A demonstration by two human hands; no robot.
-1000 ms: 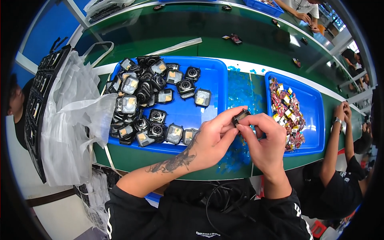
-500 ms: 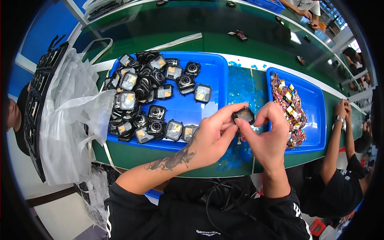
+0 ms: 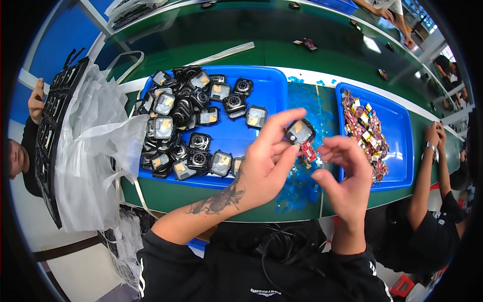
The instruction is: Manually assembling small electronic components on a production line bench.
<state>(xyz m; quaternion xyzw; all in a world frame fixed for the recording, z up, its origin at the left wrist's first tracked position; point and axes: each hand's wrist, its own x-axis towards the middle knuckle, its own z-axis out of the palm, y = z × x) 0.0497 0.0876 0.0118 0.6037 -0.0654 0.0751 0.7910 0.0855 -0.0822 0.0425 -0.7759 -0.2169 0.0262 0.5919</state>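
Observation:
My left hand grips a black smartwatch case between thumb and fingers, its pale grey inner side with a tan patch facing up. Against the case's lower edge shows a small red part; whether it is joined to the case, I cannot tell. Just right of it my right hand is open, thumb and fingers apart with nothing between them. To the left, a blue tray holds many similar watch cases, some showing round sensor backs. On the right, another blue tray contains a heap of small red, yellow and white parts.
Scraps of blue film litter the green table between the trays. Translucent white sheeting and a black rack stand at the left. Loose parts lie on the green belt behind. Co-workers' arms are at the right.
The watch case in my left hand has tilted up, its inner side now showing. My right hand has let go of it, drawn away downward and opened. The red part has come into clearer view.

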